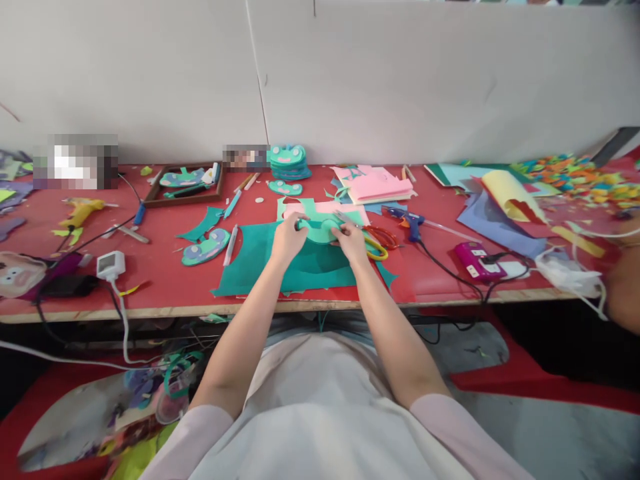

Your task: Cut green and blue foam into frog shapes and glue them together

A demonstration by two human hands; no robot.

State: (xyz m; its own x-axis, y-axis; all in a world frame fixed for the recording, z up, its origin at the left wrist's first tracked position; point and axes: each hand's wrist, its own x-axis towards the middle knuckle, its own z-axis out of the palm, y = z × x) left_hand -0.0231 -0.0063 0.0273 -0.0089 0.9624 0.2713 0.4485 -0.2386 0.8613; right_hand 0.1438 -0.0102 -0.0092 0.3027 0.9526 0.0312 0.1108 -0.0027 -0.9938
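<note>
Between my two hands is a light green felt cutout [320, 232] with rounded bumps on top. My left hand [290, 235] pinches its left end, fingers closed. At its right end, my right hand [351, 240] closes on the edge with fingers and thumb. Below the cutout lies a dark teal felt sheet [255, 260]. Scissors with yellow handles [377, 248] and another pair with red handles [387, 236] rest just right of my right hand. A finished-looking green frog-face piece [206, 247] and a pen [231, 245] lie to the left.
Behind stand a stack of frog faces [289, 163] and pink felt sheets [375, 185]. A blue glue gun [413, 223] with its cord and a purple power strip [479, 261] sit right. A brown tray [185, 198] and a yellow glue gun [83, 212] are left. Another person's arm [623, 280] shows far right.
</note>
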